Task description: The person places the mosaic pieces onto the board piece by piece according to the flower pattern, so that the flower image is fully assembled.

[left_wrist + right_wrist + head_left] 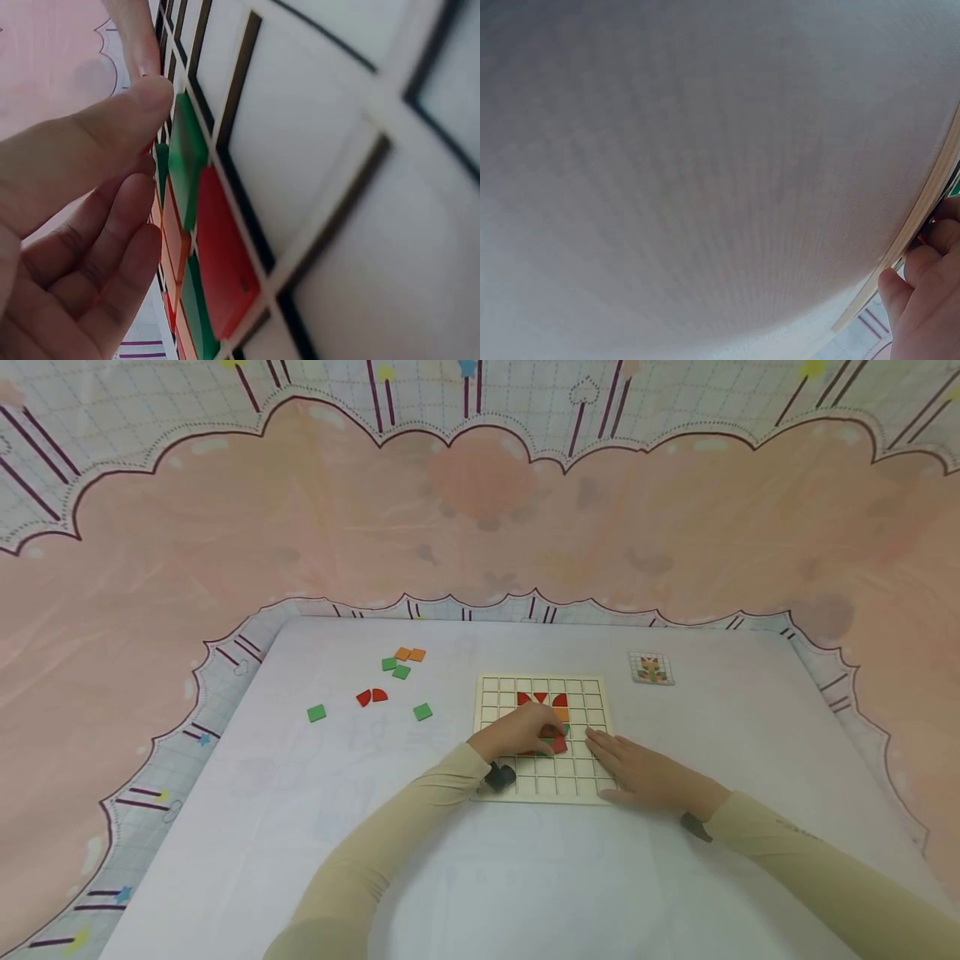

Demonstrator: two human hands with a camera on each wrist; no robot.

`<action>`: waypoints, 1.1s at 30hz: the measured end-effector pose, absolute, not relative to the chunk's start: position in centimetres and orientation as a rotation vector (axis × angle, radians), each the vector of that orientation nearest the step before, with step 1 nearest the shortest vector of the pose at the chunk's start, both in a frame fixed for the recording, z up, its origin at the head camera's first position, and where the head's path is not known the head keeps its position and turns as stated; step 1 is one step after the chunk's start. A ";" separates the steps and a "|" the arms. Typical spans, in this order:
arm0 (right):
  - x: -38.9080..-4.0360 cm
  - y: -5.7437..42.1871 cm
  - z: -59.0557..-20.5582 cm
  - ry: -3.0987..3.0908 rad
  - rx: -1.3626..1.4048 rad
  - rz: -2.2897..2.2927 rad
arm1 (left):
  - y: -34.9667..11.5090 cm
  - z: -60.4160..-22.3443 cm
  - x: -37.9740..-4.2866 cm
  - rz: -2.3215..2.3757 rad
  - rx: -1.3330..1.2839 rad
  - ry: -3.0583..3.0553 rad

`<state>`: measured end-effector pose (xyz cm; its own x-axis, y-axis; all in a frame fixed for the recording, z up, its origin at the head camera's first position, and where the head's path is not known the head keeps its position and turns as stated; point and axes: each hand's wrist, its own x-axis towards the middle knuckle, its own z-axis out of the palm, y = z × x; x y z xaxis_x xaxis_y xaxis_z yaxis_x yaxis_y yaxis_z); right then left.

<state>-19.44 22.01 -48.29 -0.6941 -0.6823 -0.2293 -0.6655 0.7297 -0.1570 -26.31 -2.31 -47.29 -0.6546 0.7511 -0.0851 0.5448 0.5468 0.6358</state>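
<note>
My left hand (523, 731) is over the middle of a pale wooden grid board (585, 787), pinching a red tile (559, 744) between thumb and fingers. In the left wrist view its thumb (120, 120) hides most of that tile. Nearer lie another red tile (225, 255) and a green tile (187, 157) in neighbouring squares. Red pieces (560, 700) and an orange tile (560, 714) are set higher on the board. My right hand (648, 772) rests at the board's right edge, fingers extended; the right wrist view shows fingers (922, 262) against the wooden rim.
Left of the board lie loose green tiles (317, 713), two red quarter-round pieces (380, 695) and two orange tiles (417, 655). A pattern card (651, 668) with a coloured picture lies at the back right. A patterned curtain (480, 527) hangs behind the white table (480, 877).
</note>
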 end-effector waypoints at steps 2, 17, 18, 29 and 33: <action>-19.5 22.0 -48.3 2.663 -1.060 -0.078 | -2.1 -47.4 -26.3 0.798 1.069 2.443; -19.5 22.0 -48.3 2.665 -1.068 -0.081 | -1.3 -47.5 -26.5 0.659 1.157 2.462; -19.5 22.0 -48.3 2.662 -1.068 -0.086 | -1.4 -47.4 -26.5 0.675 1.150 2.462; -19.6 22.1 -48.5 2.655 -1.050 -0.105 | -1.8 -47.0 -26.2 0.719 1.104 2.485; -19.6 22.0 -48.5 2.657 -1.046 -0.103 | -1.6 -47.4 -26.3 0.696 1.110 2.492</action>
